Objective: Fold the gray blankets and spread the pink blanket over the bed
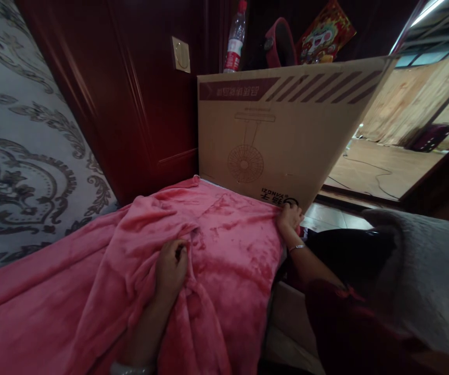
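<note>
A plush pink blanket (240,239) covers the surface in front of me, wrinkled on the left and flatter toward the right. My left hand (172,264) is closed on a gathered fold of it near the middle. At the blanket's far right corner, my right hand (290,217) has its fingers curled over the edge, close to the bottom of a cardboard box (302,140). A thin bracelet circles the right wrist. The part of the blanket under the right fingers is mostly hidden.
On the box stand a plastic bottle (235,44), a pink band-like item (280,41) and a colourful printed packet (323,34). Dark red panelling (142,88) with a switch (181,54) rises behind. A grey fuzzy cover (435,281) lies at right, near a doorway with a cable on the floor.
</note>
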`<state>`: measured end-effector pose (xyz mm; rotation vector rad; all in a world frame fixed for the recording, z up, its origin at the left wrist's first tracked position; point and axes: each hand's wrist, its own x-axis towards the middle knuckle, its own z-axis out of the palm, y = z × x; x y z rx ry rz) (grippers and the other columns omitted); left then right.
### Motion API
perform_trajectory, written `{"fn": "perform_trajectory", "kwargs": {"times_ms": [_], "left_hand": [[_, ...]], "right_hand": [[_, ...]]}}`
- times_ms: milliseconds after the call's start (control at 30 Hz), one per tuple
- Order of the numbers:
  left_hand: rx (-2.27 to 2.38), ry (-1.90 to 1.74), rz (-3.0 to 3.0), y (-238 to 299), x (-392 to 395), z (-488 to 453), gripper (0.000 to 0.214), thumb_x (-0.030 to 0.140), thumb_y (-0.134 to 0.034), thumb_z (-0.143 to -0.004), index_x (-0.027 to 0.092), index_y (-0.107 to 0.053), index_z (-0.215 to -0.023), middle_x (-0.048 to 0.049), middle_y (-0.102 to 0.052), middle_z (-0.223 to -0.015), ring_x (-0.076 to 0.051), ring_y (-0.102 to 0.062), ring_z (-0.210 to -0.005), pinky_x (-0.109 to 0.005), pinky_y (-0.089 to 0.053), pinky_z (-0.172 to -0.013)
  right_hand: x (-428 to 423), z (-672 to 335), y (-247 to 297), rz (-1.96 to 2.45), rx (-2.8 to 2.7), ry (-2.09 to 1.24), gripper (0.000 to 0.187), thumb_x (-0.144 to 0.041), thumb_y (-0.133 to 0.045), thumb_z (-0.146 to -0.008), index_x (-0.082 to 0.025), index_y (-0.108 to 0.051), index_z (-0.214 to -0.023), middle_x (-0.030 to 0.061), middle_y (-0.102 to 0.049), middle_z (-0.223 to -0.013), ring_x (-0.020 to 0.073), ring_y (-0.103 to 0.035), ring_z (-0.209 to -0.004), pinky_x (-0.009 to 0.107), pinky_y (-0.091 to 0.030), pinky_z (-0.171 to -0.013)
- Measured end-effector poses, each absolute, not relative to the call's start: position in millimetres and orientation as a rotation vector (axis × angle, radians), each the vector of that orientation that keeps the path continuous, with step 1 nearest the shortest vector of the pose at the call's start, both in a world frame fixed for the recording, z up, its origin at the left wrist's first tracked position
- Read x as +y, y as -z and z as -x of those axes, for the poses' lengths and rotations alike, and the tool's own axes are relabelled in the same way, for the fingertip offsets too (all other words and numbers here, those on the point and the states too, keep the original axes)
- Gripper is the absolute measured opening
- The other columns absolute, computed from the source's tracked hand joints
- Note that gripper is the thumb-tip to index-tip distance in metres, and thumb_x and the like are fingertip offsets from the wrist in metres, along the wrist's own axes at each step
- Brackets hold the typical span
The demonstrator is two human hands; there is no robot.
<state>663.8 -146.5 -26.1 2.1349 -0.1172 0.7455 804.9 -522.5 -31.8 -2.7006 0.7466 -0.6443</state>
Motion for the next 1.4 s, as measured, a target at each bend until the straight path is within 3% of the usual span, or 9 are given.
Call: {"fn": "perform_trajectory", "kwargs": {"times_ms": [167, 333, 700, 833, 1000, 1100, 1200, 1267, 1400], "left_hand": [[-0.145, -0.766, -2.162, 25.7, -146.6, -663.3, 0.022, 0.026, -0.048, -0.08, 0.021, -0.068, -0.085, -0.0069, -0.073, -0.089, -0.024, -0.067, -0.088, -0.039, -0.055, -0.085], [-0.163, -0.764, -2.163, 28.3, -145.1, -665.5, 0.021, 0.026, -0.048, -0.08, 0.021, -0.068, -0.084, -0.0068, -0.073, -0.089, -0.024, -0.067, -0.087, -0.038, -0.055, -0.084], [0.071, -0.778, -2.272, 12.3, -146.1, -657.5, 0.025, 0.016, -0.054, -0.077, 0.015, -0.067, -0.098, -0.0128, -0.071, -0.105, -0.023, -0.067, -0.096, -0.038, -0.057, -0.086], [0.09, -0.735, -2.37, -9.4, -132.1, -639.8, 0.025, 0.017, -0.059, -0.075, 0.017, -0.071, -0.097, -0.0093, -0.074, -0.102, -0.024, -0.067, -0.099, -0.039, -0.054, -0.095], [0.343, -0.733, -2.475, -28.8, -62.1, -569.8, 0.042, 0.025, -0.054, -0.081, 0.014, -0.069, -0.119, -0.0128, -0.07, -0.126, -0.028, -0.063, -0.119, -0.042, -0.047, -0.109], [0.652, -0.673, -2.555, -28.3, -15.9, -515.9, 0.049, 0.024, -0.046, -0.086, 0.01, -0.062, -0.131, -0.0159, -0.063, -0.138, -0.029, -0.058, -0.13, -0.043, -0.043, -0.113], [0.848, -0.619, -2.624, -17.5, 7.9, -472.2, 0.054, 0.021, -0.042, -0.089, 0.005, -0.056, -0.139, -0.021, -0.056, -0.146, -0.032, -0.052, -0.137, -0.046, -0.041, -0.115], [0.959, -0.524, -2.754, -6.7, 10.2, -453.0, 0.054, 0.022, -0.041, -0.092, 0.007, -0.054, -0.142, -0.0215, -0.052, -0.149, -0.033, -0.047, -0.141, -0.051, -0.038, -0.116], [1.027, -0.357, -2.952, 10.8, 3.9, -437.3, 0.05, 0.026, -0.035, -0.099, 0.013, -0.054, -0.144, -0.021, -0.048, -0.153, -0.035, -0.041, -0.144, -0.06, -0.035, -0.113]], "right_hand": [[-475.5, -770.2, 41.3, 2.874, 0.054, 0.649, 0.054, -0.033, -0.043, -0.098, -0.023, -0.046, -0.151, 0.0127, -0.041, -0.157, 0.032, -0.032, -0.142, 0.05, -0.027, -0.114], [-457.0, -739.4, 61.7, 3.014, -0.155, 0.234, 0.059, -0.051, -0.038, -0.102, -0.026, -0.04, -0.155, 0.0104, -0.032, -0.164, 0.0349, -0.027, -0.149, 0.06, -0.022, -0.116], [-460.0, -732.9, 66.4, 3.028, -0.162, 0.274, 0.057, -0.049, -0.035, -0.102, -0.024, -0.043, -0.154, 0.0111, -0.036, -0.162, 0.0361, -0.029, -0.148, 0.061, -0.024, -0.115], [-464.2, -730.2, 67.1, 2.999, -0.187, 0.306, 0.057, -0.048, -0.034, -0.102, -0.023, -0.045, -0.152, 0.0122, -0.038, -0.161, 0.0358, -0.031, -0.147, 0.062, -0.024, -0.114], [-450.0, -720.9, 49.2, 2.775, -0.194, 0.349, 0.052, -0.037, -0.044, -0.096, -0.013, -0.058, -0.14, 0.0195, -0.046, -0.153, 0.0406, -0.035, -0.143, 0.065, -0.031, -0.111], [-410.8, -702.6, 31.8, 2.376, -0.502, 0.336, 0.048, -0.031, -0.044, -0.094, -0.013, -0.063, -0.134, 0.018, -0.058, -0.142, 0.0312, -0.052, -0.132, 0.048, -0.044, -0.107], [-358.3, -670.7, 15.6, 2.018, -0.84, 0.08, 0.045, -0.034, -0.043, -0.095, -0.018, -0.065, -0.132, 0.0127, -0.068, -0.13, 0.0247, -0.065, -0.114, 0.038, -0.053, -0.094], [-328.1, -646.3, 7.3, 1.932, -1.082, 0.012, 0.047, -0.035, -0.051, -0.092, -0.019, -0.062, -0.136, 0.0119, -0.067, -0.132, 0.0253, -0.063, -0.115, 0.04, -0.052, -0.097], [-295.0, -608.0, -2.2, 2.016, -1.577, -0.006, 0.069, -0.02, -0.062, -0.083, -0.025, -0.049, -0.15, 0.0099, -0.056, -0.147, 0.0301, -0.049, -0.132, 0.05, -0.04, -0.109]]}}
